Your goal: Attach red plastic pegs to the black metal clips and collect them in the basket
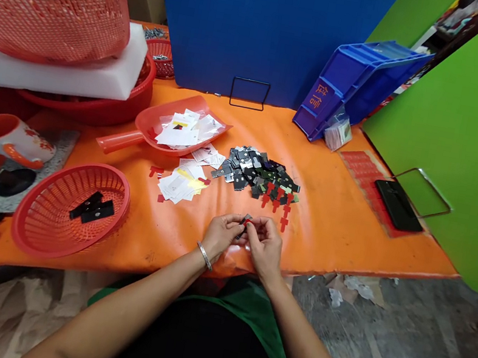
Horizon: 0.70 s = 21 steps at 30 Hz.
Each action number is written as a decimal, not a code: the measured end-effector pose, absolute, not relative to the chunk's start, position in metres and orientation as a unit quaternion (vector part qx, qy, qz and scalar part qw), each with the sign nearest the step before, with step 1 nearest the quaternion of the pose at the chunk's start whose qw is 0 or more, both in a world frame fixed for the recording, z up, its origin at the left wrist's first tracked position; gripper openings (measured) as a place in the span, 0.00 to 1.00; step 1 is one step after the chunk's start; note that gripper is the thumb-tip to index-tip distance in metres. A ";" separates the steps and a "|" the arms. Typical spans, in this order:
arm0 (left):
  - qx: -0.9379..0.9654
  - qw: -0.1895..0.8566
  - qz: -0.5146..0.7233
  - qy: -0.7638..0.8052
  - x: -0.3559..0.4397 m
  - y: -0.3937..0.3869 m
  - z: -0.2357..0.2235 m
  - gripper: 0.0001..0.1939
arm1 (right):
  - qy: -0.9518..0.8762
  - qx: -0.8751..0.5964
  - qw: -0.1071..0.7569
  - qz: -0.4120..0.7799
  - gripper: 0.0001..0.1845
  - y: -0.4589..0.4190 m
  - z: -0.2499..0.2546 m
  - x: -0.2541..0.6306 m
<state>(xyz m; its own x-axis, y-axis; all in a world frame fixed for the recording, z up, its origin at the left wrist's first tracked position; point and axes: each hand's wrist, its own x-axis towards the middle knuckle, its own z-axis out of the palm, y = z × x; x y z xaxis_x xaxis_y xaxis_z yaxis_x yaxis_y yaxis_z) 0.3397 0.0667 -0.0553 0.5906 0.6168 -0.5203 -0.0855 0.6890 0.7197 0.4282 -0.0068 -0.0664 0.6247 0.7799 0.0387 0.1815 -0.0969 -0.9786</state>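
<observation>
My left hand point(220, 236), with a bracelet at the wrist, is closed on a small black plate point(240, 233). My right hand point(264, 246) is closed too, its fingertips pinching a red piece point(247, 222) against that plate. The fingers hide part of both. Just beyond my hands lies a loose pile of black and grey plates point(247, 171). Several cross-shaped red pieces point(286, 212) stand out along the pile's near right side. To its left, white paper slips point(180, 186) are scattered with a few red bits among them.
A red scoop point(147, 120) holds more slips. Left of me, a red basket point(67, 235) contains a few black plates, near a mug point(10, 138). A blue bin point(349, 81) stands at the back right; a phone point(398, 204) lies near the green panel point(470, 152).
</observation>
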 end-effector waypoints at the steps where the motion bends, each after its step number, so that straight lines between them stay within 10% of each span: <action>1: 0.332 0.827 0.213 0.399 0.340 0.066 -0.055 0.06 | -0.351 -0.699 0.573 0.245 0.08 -0.007 -0.066 0.428; 21: 0.336 0.825 0.205 0.404 0.339 0.067 -0.051 0.08 | -0.383 -0.746 0.526 0.139 0.08 0.001 -0.071 0.438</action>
